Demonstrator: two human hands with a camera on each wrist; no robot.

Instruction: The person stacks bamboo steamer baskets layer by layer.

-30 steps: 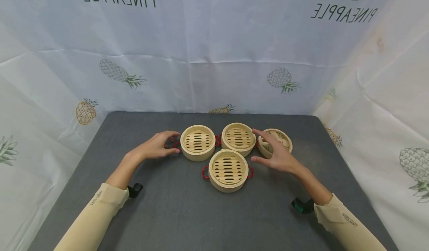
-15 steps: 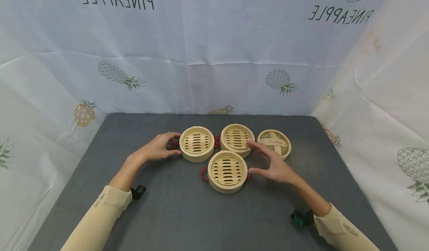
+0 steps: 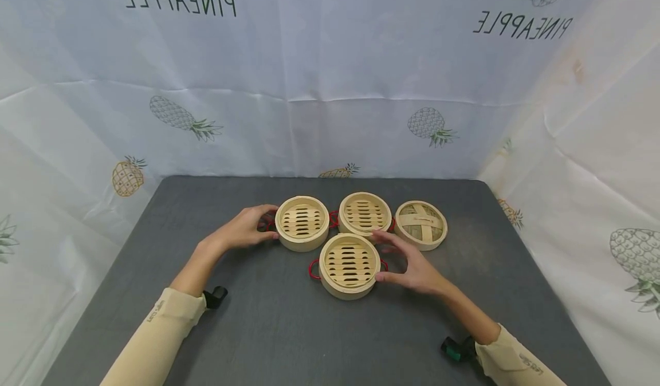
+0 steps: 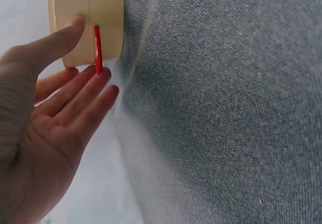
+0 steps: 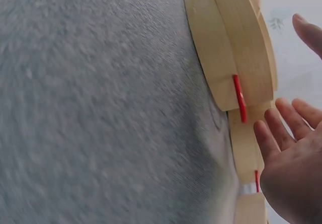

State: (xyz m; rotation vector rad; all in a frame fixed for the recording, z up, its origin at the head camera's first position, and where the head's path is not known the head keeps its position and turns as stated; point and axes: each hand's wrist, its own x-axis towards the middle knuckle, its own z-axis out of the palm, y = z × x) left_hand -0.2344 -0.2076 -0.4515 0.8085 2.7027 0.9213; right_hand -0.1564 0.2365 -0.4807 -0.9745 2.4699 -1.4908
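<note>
In the head view, my left hand [image 3: 250, 225] is at the left side of the left bamboo steamer basket [image 3: 303, 223]. The left wrist view shows its thumb against the basket wall [image 4: 106, 7] and its fairly straight fingers by the red handle [image 4: 98, 50]. My right hand [image 3: 415, 267] reaches to the right side of the front steamer basket [image 3: 348, 263], fingers spread; in the right wrist view a gap shows between the fingers and the basket's red handle [image 5: 240, 98]. Behind stands another steamer basket [image 3: 365, 211], and right of it a woven bamboo lid [image 3: 421, 225].
Everything stands on a dark grey table [image 3: 289, 340]. A white curtain [image 3: 330, 59] printed with pineapples hangs behind and along both sides. The baskets stand close together, with red handles [image 3: 334, 219] between the two back ones.
My right hand has moved left and toward the front basket, away from the lid and the back basket, uncovering the lid. The left hand has stayed by the left basket.
</note>
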